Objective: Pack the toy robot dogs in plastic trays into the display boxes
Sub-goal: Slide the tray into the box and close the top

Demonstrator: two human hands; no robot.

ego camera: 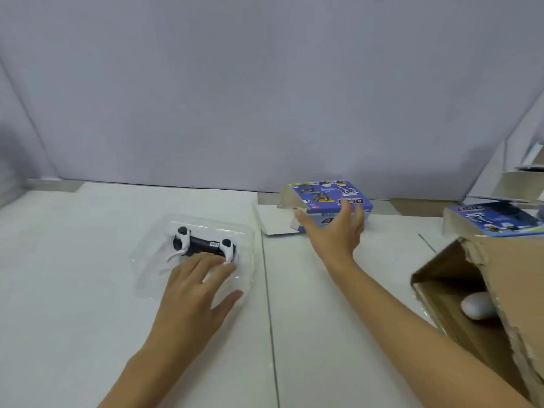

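a person's left hand (195,285) rests flat on a clear plastic tray (194,254) lying on a white table (88,290), fingers straight and close together over the tray's near side, thumb held out to the right. the fingertips touch the black-and-white toy robot dog (203,244), which lies on its side in the tray's moulded hollow, left of the seam in the table.

the right hand (332,234) reaches forward across the seam, fingers spread wide and gripping nothing, its palm in front of a blue display box (326,198) printed with pictures of robot dogs. whether the fingertips touch the box cannot be told. the box lies near the grey back wall (265,83), its left end open with cardboard flaps folded outward.

a second blue display box (497,219) sits well to the right, beside a torn brown cardboard carton (500,290) at the frame's right edge. inside the carton's open mouth a white rounded object (478,304) shows; what it is cannot be told. further open boxes stand blurred at the far right.
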